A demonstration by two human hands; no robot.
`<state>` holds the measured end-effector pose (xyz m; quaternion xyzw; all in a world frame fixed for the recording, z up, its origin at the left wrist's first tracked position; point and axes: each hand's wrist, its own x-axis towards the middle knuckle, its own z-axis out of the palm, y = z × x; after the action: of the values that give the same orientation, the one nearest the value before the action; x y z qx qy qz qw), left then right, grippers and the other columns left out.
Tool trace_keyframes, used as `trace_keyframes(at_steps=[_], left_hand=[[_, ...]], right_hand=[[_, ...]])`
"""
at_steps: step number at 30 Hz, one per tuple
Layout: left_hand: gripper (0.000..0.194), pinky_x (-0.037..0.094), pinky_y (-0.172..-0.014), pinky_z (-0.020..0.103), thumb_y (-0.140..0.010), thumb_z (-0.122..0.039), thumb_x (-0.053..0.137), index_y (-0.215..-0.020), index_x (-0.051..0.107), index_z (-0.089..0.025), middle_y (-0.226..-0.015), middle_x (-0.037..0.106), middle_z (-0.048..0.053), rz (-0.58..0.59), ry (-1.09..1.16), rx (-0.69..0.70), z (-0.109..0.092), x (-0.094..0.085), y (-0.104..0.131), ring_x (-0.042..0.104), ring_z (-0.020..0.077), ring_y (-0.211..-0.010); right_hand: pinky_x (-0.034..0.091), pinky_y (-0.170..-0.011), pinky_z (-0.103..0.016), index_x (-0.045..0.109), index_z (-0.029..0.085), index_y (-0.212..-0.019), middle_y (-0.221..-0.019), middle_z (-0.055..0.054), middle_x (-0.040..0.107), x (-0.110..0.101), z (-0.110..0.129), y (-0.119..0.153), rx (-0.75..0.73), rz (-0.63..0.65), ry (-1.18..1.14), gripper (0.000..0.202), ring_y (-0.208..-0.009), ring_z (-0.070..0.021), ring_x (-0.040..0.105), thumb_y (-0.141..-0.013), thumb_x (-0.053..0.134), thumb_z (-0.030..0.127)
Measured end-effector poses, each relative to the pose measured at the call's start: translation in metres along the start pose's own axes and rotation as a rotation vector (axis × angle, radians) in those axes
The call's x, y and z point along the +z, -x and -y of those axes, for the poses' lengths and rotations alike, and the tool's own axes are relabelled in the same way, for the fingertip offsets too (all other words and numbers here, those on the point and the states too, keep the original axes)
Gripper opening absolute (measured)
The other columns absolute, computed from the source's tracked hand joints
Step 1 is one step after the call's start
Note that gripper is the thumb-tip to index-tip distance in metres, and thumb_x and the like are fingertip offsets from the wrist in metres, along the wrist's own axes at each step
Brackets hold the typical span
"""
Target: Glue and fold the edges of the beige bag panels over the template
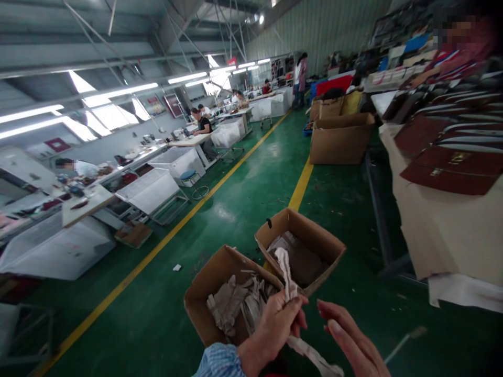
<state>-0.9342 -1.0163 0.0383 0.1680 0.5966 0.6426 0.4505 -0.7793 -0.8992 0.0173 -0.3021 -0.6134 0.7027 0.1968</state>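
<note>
A pale strip of material [286, 269] is gripped in my left hand [277, 322], its upper end sticking up past the fingers and its other end trailing down to the lower right. To the right, my right hand [349, 335] is held apart from the strip, fingers extended and thumb apart, with nothing seen in it. Beyond my left hand stands an open cardboard box [204, 272] with many pale strips and scraps [231, 303] inside. A second open cardboard box [324, 235] sits beside it, with some pale pieces at its left side.
Brown bags [451, 167] lie on a covered table [444, 225] at the right, where a person stands. A large carton [341, 139] is farther ahead. People sit at workbenches along the left, near white bins [151, 188] and a round stool [188, 175].
</note>
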Motion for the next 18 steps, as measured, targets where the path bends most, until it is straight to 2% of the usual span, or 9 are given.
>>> trace_keyframes(at_steps=[2,4,6,7,8,11,13,15,18], left_hand=[[0.067,0.028,-0.040,0.022,-0.084,-0.079,0.064,-0.095,0.067,-0.013,-0.059,0.059,-0.002,0.110,-0.091,-0.005,0.007,0.004,0.006,0.043,0.0081,-0.041],[0.065,0.033,-0.043,0.021,-0.087,-0.078,0.062,-0.091,0.066,-0.014,-0.062,0.059,-0.002,0.202,-0.166,0.004,0.011,0.005,0.013,0.046,0.0081,-0.045],[0.062,0.037,-0.048,0.020,-0.090,-0.076,0.060,-0.089,0.066,-0.014,-0.067,0.060,-0.001,0.268,-0.225,0.009,0.011,0.005,0.020,0.050,0.0083,-0.050],[0.061,0.037,-0.049,0.020,-0.091,-0.075,0.059,-0.088,0.066,-0.014,-0.068,0.061,-0.001,0.295,-0.250,0.005,0.010,0.004,0.023,0.051,0.0087,-0.052],[0.062,0.038,-0.049,0.020,-0.091,-0.076,0.057,-0.086,0.066,-0.015,-0.068,0.061,0.000,0.318,-0.272,-0.002,0.009,0.003,0.025,0.052,0.0091,-0.052],[0.069,0.036,-0.047,0.022,-0.094,-0.079,0.046,-0.074,0.064,-0.015,-0.063,0.059,0.001,0.377,-0.337,-0.039,0.003,0.000,0.029,0.052,0.0105,-0.049],[0.071,0.035,-0.048,0.022,-0.096,-0.077,0.042,-0.070,0.064,-0.015,-0.060,0.058,0.002,0.432,-0.380,-0.072,-0.002,-0.001,0.031,0.052,0.0116,-0.050],[0.065,0.037,-0.051,0.022,-0.098,-0.072,0.045,-0.079,0.070,-0.014,-0.065,0.062,0.003,0.489,-0.425,-0.082,-0.006,-0.002,0.032,0.055,0.0129,-0.056],[0.055,0.039,-0.058,0.023,-0.101,-0.065,0.047,-0.101,0.074,-0.017,-0.079,0.067,0.002,0.590,-0.581,-0.007,-0.010,-0.004,0.032,0.057,0.0146,-0.068]], right_hand=[[0.055,-0.100,-0.032,0.080,0.028,-0.115,-0.127,-0.008,0.069,0.008,0.014,-0.005,-0.069,0.075,0.045,0.042,-0.121,-0.0286,0.064,-0.084,0.078,0.057],[0.060,-0.075,-0.030,0.081,0.025,-0.107,-0.109,-0.008,0.068,0.021,0.023,-0.007,-0.064,0.203,0.027,0.043,-0.091,-0.0236,0.069,-0.090,0.069,0.063],[0.052,-0.053,-0.027,0.081,0.022,-0.098,-0.094,-0.004,0.063,0.031,0.026,-0.007,-0.018,0.283,-0.029,0.047,-0.065,-0.0168,0.062,-0.093,0.063,0.066],[0.049,-0.050,-0.027,0.082,0.022,-0.095,-0.090,-0.003,0.061,0.033,0.027,-0.006,-0.003,0.291,-0.052,0.049,-0.061,-0.0156,0.060,-0.093,0.063,0.067],[0.049,-0.053,-0.027,0.082,0.022,-0.092,-0.088,-0.003,0.061,0.033,0.028,-0.005,0.002,0.281,-0.060,0.049,-0.063,-0.0162,0.060,-0.092,0.064,0.067],[0.054,-0.074,-0.030,0.084,0.022,-0.097,-0.083,-0.004,0.067,0.025,0.031,-0.003,0.044,0.188,-0.094,0.046,-0.080,-0.0216,0.064,-0.087,0.071,0.066],[0.053,-0.077,-0.031,0.084,0.024,-0.102,-0.080,-0.004,0.071,0.020,0.033,-0.004,0.132,0.101,-0.221,0.046,-0.078,-0.0216,0.064,-0.083,0.077,0.065],[0.055,-0.073,-0.032,0.084,0.024,-0.104,-0.085,-0.005,0.076,0.018,0.037,-0.007,0.219,0.043,-0.394,0.047,-0.077,-0.0219,0.066,-0.077,0.083,0.063],[0.058,-0.075,-0.033,0.084,0.023,-0.102,-0.095,-0.008,0.080,0.019,0.042,-0.013,0.318,0.014,-0.552,0.051,-0.086,-0.0252,0.073,-0.068,0.091,0.060]])
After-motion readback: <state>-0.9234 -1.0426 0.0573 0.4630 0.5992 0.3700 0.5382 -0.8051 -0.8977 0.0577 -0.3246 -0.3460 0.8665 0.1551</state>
